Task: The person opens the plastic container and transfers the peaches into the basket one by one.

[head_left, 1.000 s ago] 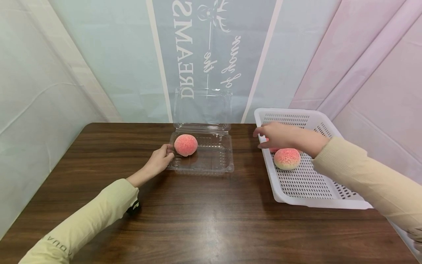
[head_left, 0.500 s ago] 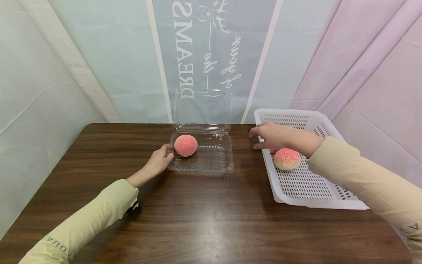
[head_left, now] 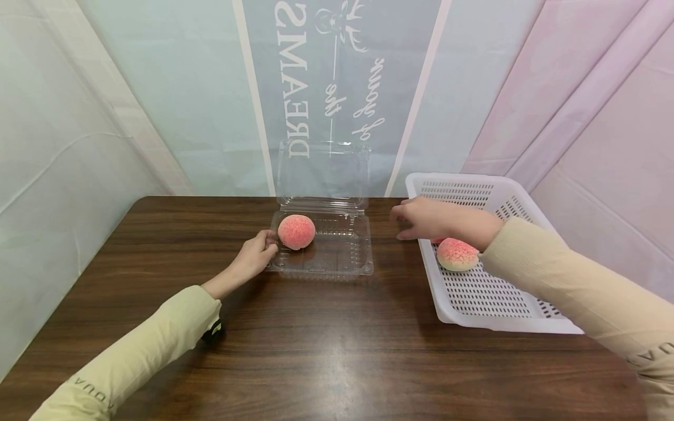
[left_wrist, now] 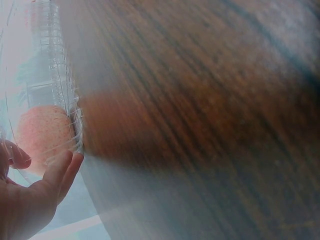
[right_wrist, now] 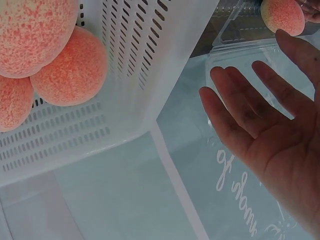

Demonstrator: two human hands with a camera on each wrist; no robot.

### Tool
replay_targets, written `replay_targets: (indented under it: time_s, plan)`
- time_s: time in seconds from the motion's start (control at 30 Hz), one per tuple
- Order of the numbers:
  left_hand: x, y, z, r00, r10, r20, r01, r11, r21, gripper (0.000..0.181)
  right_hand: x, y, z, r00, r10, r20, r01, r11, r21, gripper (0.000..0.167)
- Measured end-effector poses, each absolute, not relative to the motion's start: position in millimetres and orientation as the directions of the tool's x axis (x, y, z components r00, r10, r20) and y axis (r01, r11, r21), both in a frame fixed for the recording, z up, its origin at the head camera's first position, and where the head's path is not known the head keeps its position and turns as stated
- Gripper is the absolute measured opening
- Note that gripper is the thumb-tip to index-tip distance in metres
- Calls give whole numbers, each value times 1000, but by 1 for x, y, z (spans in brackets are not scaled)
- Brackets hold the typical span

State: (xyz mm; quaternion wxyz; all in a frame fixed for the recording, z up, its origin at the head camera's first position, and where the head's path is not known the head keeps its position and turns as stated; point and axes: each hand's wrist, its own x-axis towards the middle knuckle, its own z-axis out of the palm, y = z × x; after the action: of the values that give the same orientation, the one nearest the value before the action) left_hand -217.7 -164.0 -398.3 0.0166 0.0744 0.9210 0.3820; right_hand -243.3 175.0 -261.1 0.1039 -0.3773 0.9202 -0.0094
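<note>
An open clear plastic clamshell container (head_left: 337,251) lies on the table with its lid raised at the back. One pink peach (head_left: 296,232) sits in its left part. My left hand (head_left: 254,256) holds the container's left edge, close beside that peach, with thumb and fingers around the rim in the left wrist view. My right hand (head_left: 429,217) hovers over the left rim of a white basket (head_left: 442,292), its fingers relaxed and holding nothing. Several peaches (right_wrist: 70,67) lie in the basket; in the head view one peach (head_left: 457,254) shows and my right hand partly hides the others.
The dark wooden table (head_left: 326,339) ends at a printed cloth backdrop (head_left: 342,88), which the raised lid stands in front of. A strip of table separates the container from the basket. The basket's walls stand up around the peaches.
My right hand has drifted left, from above the basket to past its left rim, its fingers staying free. My left hand, the container and the peaches have kept their places.
</note>
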Motion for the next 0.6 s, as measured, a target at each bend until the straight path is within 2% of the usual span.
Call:
replay_targets:
  time_s: [0.6]
  plan:
    - [-217,-163,-398,-988,149,32,128,698,705,40,-245,161,-265,-653,-732,-193,-727,678,-111,34]
